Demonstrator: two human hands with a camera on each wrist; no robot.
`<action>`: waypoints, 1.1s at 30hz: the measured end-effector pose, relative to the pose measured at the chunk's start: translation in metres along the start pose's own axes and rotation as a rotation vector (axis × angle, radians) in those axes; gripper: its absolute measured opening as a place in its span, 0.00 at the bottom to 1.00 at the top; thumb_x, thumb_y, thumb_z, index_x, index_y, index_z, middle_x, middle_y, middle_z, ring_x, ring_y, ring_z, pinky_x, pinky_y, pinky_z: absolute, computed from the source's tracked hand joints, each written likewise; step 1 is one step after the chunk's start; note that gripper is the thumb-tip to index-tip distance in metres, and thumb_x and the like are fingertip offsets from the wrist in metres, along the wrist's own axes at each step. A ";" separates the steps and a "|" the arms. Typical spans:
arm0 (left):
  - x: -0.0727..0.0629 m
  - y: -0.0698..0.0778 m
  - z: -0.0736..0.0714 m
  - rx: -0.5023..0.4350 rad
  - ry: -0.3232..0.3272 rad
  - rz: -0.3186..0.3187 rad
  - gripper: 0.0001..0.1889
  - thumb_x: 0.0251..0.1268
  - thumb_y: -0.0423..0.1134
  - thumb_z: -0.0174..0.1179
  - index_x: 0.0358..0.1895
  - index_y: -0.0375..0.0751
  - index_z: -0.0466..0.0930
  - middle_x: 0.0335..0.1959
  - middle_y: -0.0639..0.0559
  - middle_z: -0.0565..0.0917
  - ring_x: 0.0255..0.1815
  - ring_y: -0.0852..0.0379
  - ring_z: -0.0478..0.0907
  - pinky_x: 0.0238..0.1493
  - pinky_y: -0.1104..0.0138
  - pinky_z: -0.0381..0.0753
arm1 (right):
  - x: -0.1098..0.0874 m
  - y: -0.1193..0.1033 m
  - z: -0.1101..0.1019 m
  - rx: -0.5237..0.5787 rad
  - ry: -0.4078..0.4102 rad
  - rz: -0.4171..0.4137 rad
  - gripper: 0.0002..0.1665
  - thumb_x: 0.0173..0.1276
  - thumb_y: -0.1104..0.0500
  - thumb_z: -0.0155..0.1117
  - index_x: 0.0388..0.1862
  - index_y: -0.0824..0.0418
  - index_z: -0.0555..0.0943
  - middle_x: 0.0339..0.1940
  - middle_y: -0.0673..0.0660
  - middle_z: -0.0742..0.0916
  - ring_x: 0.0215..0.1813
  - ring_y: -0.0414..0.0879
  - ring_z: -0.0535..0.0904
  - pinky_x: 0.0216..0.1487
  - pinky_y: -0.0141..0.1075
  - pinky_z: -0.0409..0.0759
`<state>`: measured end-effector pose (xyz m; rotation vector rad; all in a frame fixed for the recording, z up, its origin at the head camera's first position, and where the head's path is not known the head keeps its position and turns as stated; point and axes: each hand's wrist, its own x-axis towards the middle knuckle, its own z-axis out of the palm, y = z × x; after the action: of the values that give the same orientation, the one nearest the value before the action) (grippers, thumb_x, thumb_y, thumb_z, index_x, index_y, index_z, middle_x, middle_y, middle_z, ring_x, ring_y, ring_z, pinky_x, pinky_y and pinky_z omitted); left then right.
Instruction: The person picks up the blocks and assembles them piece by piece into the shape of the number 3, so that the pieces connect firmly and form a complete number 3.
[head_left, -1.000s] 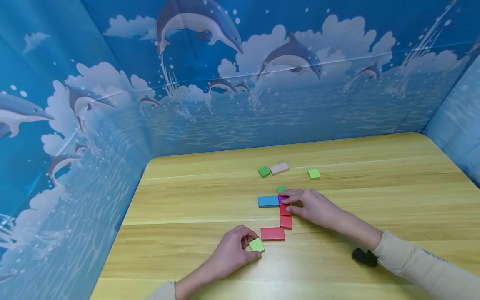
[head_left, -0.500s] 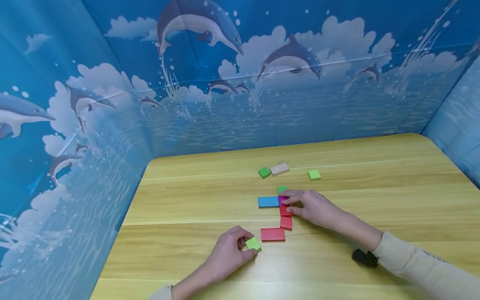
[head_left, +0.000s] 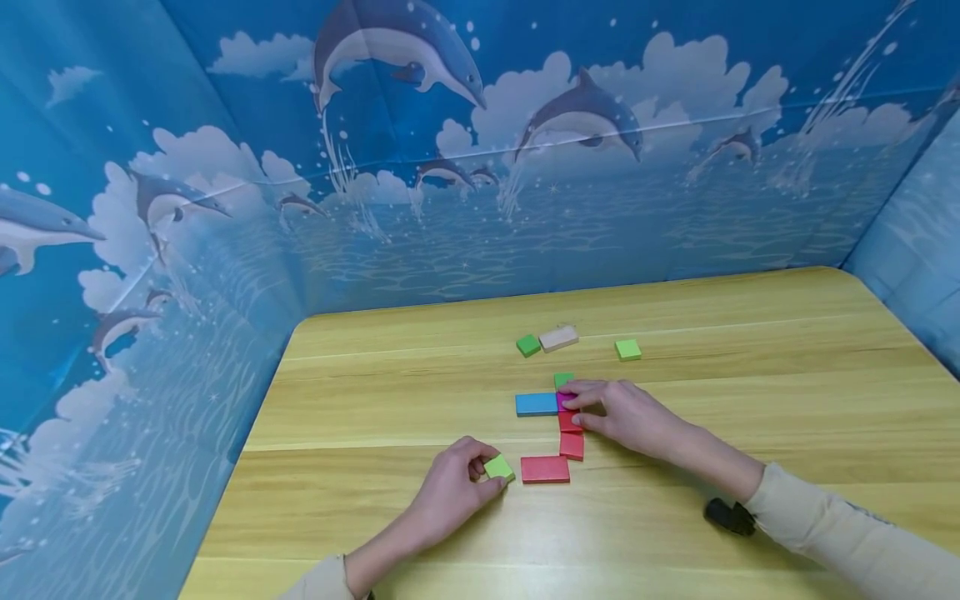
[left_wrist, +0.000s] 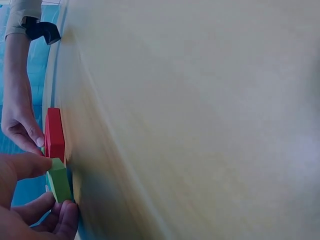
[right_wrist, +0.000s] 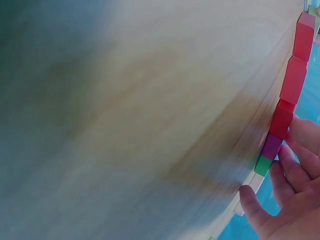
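A light green square block (head_left: 498, 468) is pinched between the thumb and fingers of my left hand (head_left: 450, 492), just left of a red rectangular block (head_left: 545, 470). My right hand (head_left: 637, 417) rests its fingertips against a column of blocks, at the purple block (head_left: 562, 402) and the red square block (head_left: 569, 422), partly covering both. Below these lies another red square block (head_left: 572, 447). A green block (head_left: 563, 381) tops the column, and a blue rectangular block (head_left: 536, 405) adjoins the purple one on its left. In the left wrist view the pinched block (left_wrist: 60, 184) appears edge-on.
Farther back on the wooden table (head_left: 360, 400) lie a green square block (head_left: 528, 345), a pale rectangular block (head_left: 558, 337) and a second light green block (head_left: 627, 349). Dolphin-printed curtains (head_left: 465, 242) stand behind the table and along both sides.
My left hand, with the light green block in its pinch, has shifted left and then slightly away from me. The right hand and the laid blocks stay where they were.
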<state>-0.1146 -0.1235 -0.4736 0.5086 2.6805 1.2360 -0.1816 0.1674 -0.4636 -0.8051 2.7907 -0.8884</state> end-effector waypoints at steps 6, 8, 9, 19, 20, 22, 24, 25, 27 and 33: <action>0.008 0.000 0.001 0.020 0.024 0.014 0.15 0.56 0.36 0.71 0.46 0.36 0.83 0.32 0.54 0.76 0.33 0.59 0.73 0.36 0.70 0.76 | 0.000 -0.001 0.000 -0.005 0.006 -0.002 0.20 0.66 0.58 0.70 0.57 0.57 0.84 0.65 0.55 0.79 0.69 0.56 0.70 0.64 0.54 0.69; 0.011 0.000 0.002 0.032 0.027 0.018 0.15 0.56 0.36 0.71 0.46 0.36 0.83 0.32 0.54 0.76 0.33 0.59 0.73 0.36 0.70 0.75 | 0.000 -0.002 0.000 -0.007 0.009 0.000 0.20 0.66 0.58 0.70 0.56 0.57 0.85 0.65 0.55 0.79 0.69 0.56 0.70 0.64 0.53 0.70; 0.011 0.000 0.002 0.039 0.028 0.021 0.15 0.56 0.36 0.71 0.46 0.36 0.83 0.32 0.54 0.76 0.33 0.59 0.73 0.36 0.70 0.75 | 0.000 -0.002 0.000 -0.007 0.010 0.000 0.19 0.66 0.58 0.70 0.56 0.57 0.85 0.65 0.55 0.79 0.69 0.56 0.70 0.64 0.53 0.70; 0.017 0.004 0.004 0.075 0.009 0.015 0.16 0.56 0.37 0.71 0.47 0.36 0.83 0.33 0.55 0.76 0.33 0.59 0.73 0.36 0.70 0.75 | -0.001 -0.002 0.000 0.004 0.009 0.007 0.19 0.66 0.58 0.70 0.56 0.57 0.85 0.65 0.54 0.79 0.69 0.56 0.70 0.63 0.53 0.70; 0.017 0.004 0.004 0.074 0.008 0.014 0.16 0.55 0.37 0.71 0.47 0.36 0.83 0.33 0.55 0.76 0.33 0.59 0.73 0.36 0.69 0.74 | -0.001 -0.003 -0.001 0.005 0.008 0.006 0.19 0.66 0.58 0.70 0.55 0.57 0.85 0.65 0.54 0.79 0.69 0.56 0.70 0.63 0.53 0.70; 0.017 0.004 0.004 0.072 0.004 0.011 0.17 0.55 0.37 0.71 0.47 0.37 0.82 0.34 0.55 0.76 0.33 0.59 0.73 0.36 0.69 0.74 | -0.001 -0.003 -0.001 0.007 0.008 0.007 0.19 0.66 0.58 0.70 0.56 0.57 0.85 0.65 0.54 0.79 0.69 0.56 0.70 0.64 0.53 0.70; 0.017 0.005 0.004 0.070 0.000 0.004 0.17 0.55 0.38 0.71 0.48 0.37 0.82 0.34 0.55 0.76 0.34 0.59 0.73 0.36 0.70 0.74 | -0.001 -0.002 -0.001 0.006 0.007 0.006 0.19 0.66 0.58 0.70 0.56 0.57 0.85 0.65 0.54 0.79 0.69 0.56 0.70 0.64 0.53 0.70; 0.017 0.005 0.004 0.068 -0.002 0.003 0.17 0.55 0.37 0.71 0.48 0.37 0.82 0.34 0.55 0.76 0.34 0.59 0.73 0.36 0.70 0.74 | -0.001 -0.002 -0.001 0.007 0.006 0.007 0.19 0.66 0.58 0.70 0.56 0.57 0.85 0.65 0.54 0.79 0.69 0.56 0.69 0.64 0.53 0.70; 0.017 0.005 0.004 0.067 -0.004 0.003 0.18 0.55 0.37 0.72 0.48 0.37 0.81 0.34 0.55 0.76 0.34 0.59 0.73 0.36 0.69 0.74 | -0.001 -0.002 0.000 0.009 0.006 0.009 0.19 0.66 0.58 0.70 0.56 0.57 0.85 0.65 0.53 0.79 0.69 0.56 0.69 0.64 0.53 0.69; 0.017 0.005 0.004 0.070 -0.005 0.007 0.19 0.55 0.37 0.72 0.49 0.37 0.81 0.35 0.55 0.76 0.34 0.60 0.73 0.37 0.70 0.74 | -0.001 -0.001 0.001 0.014 0.011 0.006 0.19 0.66 0.57 0.70 0.56 0.57 0.85 0.65 0.53 0.79 0.70 0.57 0.69 0.64 0.54 0.69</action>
<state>-0.1279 -0.1119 -0.4722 0.5299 2.7277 1.1441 -0.1804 0.1668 -0.4639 -0.7917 2.7918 -0.9132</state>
